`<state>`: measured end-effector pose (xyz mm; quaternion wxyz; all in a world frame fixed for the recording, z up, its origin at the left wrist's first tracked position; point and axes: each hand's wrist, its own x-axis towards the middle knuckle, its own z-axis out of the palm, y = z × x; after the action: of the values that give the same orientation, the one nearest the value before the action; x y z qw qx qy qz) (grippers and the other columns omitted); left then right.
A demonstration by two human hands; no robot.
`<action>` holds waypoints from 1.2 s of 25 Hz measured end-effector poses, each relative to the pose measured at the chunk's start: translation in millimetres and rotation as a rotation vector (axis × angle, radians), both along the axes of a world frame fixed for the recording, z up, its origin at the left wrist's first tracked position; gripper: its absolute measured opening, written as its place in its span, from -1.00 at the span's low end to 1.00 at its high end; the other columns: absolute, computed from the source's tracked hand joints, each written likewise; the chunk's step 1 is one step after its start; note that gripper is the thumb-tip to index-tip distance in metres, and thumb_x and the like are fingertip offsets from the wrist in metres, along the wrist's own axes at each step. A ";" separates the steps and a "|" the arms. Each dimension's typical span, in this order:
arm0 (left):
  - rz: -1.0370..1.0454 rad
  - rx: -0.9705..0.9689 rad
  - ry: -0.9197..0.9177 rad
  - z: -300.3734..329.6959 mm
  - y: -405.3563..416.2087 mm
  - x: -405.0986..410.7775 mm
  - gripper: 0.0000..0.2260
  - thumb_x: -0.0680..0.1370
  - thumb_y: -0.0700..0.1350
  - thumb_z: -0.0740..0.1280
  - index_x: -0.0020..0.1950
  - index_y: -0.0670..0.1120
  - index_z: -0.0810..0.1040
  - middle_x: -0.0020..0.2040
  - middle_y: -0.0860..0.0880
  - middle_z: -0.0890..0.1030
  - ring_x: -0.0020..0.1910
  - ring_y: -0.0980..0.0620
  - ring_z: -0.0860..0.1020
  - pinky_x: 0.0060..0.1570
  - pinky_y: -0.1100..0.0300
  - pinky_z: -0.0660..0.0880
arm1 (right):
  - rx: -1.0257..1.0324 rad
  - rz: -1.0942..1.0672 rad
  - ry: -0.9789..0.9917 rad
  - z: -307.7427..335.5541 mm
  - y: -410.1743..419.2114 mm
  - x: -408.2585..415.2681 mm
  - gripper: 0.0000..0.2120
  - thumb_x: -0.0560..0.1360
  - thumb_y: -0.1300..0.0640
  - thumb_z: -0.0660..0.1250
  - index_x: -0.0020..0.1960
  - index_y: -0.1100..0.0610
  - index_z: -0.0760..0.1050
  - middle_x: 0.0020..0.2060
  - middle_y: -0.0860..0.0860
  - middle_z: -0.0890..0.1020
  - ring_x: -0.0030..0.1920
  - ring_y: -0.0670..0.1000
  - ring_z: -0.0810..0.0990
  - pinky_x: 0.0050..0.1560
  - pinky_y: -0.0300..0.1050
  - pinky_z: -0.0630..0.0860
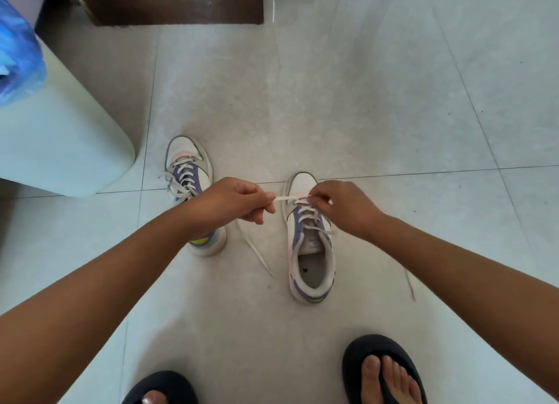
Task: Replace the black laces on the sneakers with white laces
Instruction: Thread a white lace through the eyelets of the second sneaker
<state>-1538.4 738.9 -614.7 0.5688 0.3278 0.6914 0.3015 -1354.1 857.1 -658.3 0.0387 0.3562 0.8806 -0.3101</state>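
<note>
The white lace is pulled flat and taut between both hands, right over the toe end of the right-hand sneaker. That sneaker stands on the pale tiled floor, toe pointing away, heel near, white lace crossing up its eyelets and its tongue and insole open to view. The left hand has its fingers curled in, thumb and fingertips pinching the lace's left stretch. The right hand is curled too, fingers pinching the lace down at the far eyelets. One loose lace end trails off toward the near side on the tiles between the two shoes, and another thin tail lies on the floor right of the sneaker.

Over on the left, the second sneaker stands a little farther away, already strung with white lacing, its heel partly hidden behind the left wrist. Beyond it to the left, a pale rounded bin with a blue plastic bag at its top. At the far edge, a dark wooden piece of furniture. At the near edge, two feet in black sandals, toes showing.
</note>
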 end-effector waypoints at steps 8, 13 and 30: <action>0.072 -0.001 -0.106 5.3 -44.5 -40.7 -0.80 0.50 -0.05 0.34 -0.21 -0.14 0.65 -0.34 -0.09 0.60 -0.33 0.07 0.61 -0.22 0.31 0.54 | -0.222 -0.434 -0.093 -27.8 20.8 23.0 -0.81 0.51 0.13 0.30 -0.22 0.21 0.52 -0.25 0.10 0.65 -0.17 0.10 0.62 -0.17 -0.10 0.49; 0.226 0.281 -0.345 34.1 -62.9 -84.8 -0.67 0.19 0.14 0.57 -0.28 -0.09 0.66 -0.38 -0.04 0.58 -0.30 -0.01 0.63 -0.11 0.12 0.61 | -0.239 -0.482 -0.091 -27.7 23.8 23.8 -0.79 0.51 0.13 0.32 -0.27 0.18 0.48 -0.33 0.05 0.61 -0.25 0.05 0.59 -0.27 -0.16 0.46; 0.446 -0.170 -0.441 -29.5 1.4 23.3 -0.94 0.58 -0.19 0.27 -0.07 -0.09 0.52 -0.23 0.02 0.68 -0.24 0.13 0.65 -0.21 0.28 0.49 | -0.257 -0.394 0.145 5.9 -4.8 3.8 -0.95 0.50 0.17 0.32 -0.13 0.11 0.54 -0.26 -0.09 0.56 -0.22 -0.15 0.54 -0.29 -0.44 0.37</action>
<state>-1515.0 740.3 -644.2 0.6502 0.0466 0.6291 0.4236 -1350.3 852.3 -652.4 -0.0407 0.4900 0.7480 -0.4459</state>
